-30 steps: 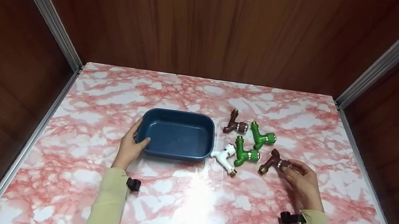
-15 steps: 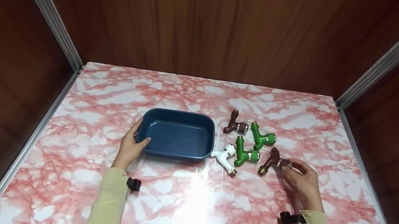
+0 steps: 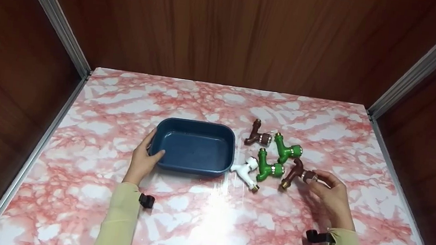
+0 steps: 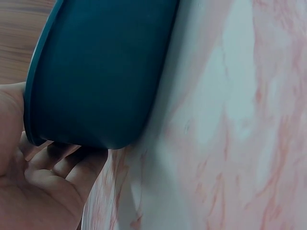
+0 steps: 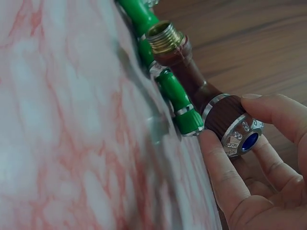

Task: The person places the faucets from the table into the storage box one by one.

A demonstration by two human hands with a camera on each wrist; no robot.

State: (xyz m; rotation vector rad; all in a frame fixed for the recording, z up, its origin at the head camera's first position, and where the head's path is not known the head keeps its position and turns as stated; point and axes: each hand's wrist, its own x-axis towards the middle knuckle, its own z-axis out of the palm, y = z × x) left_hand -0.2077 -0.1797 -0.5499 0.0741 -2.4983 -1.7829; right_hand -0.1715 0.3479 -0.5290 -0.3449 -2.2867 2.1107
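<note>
The right hand (image 3: pixel 332 194) pinches the brown plastic tap (image 3: pixel 296 173) by its knob end (brass thread pointing near-left); the left hand (image 3: pixel 142 159) grips the blue rectangular plastic tub (image 3: pixel 194 146).

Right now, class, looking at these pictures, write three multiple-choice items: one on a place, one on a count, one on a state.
1. Where is the blue tray relative to the taps?
A left
B right
C behind

2. How many green taps lie on the table?
A one
B two
C three

3. What is the right hand doing?
A resting flat
B pinching the brown tap
C holding the white tap

Answers: 1 A, the taps lie to its right. 2 B, two green ones. 3 B, fingers grip its knob.
</note>
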